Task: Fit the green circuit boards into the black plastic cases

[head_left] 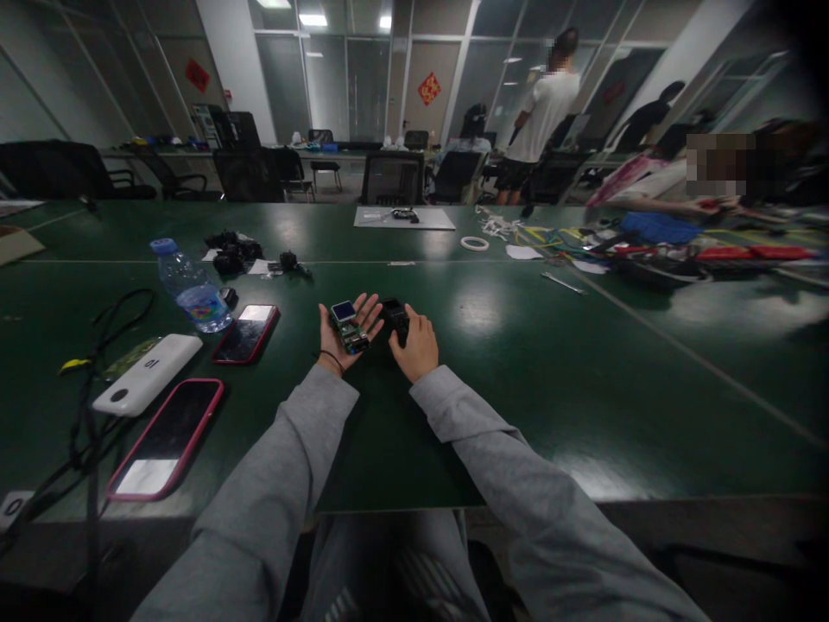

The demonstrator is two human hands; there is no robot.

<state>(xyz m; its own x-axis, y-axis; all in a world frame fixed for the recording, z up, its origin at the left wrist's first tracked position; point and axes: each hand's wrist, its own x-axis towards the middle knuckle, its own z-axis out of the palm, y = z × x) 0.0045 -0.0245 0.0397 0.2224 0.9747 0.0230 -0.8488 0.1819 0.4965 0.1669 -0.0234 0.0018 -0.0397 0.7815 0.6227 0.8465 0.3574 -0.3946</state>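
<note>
On the upturned palm of my left hand (337, 345) rests a small green circuit board (351, 330) with a little screen at its upper end; the fingers are spread beside it. My right hand (418, 343) has its thumb and fingers around the side of a black device (395, 318), which is close to the green tabletop (518, 397). The two hands are near each other, a little apart. Part of the black device is hidden by the right fingers.
At the left are a water bottle (194, 289), a red-edged phone (247, 334), a white power bank (150, 373), a pink-edged phone (169, 439) and black cables. Further back lie a white sheet (433, 221), a white ring (475, 244) and a wrench (563, 283). People are beyond.
</note>
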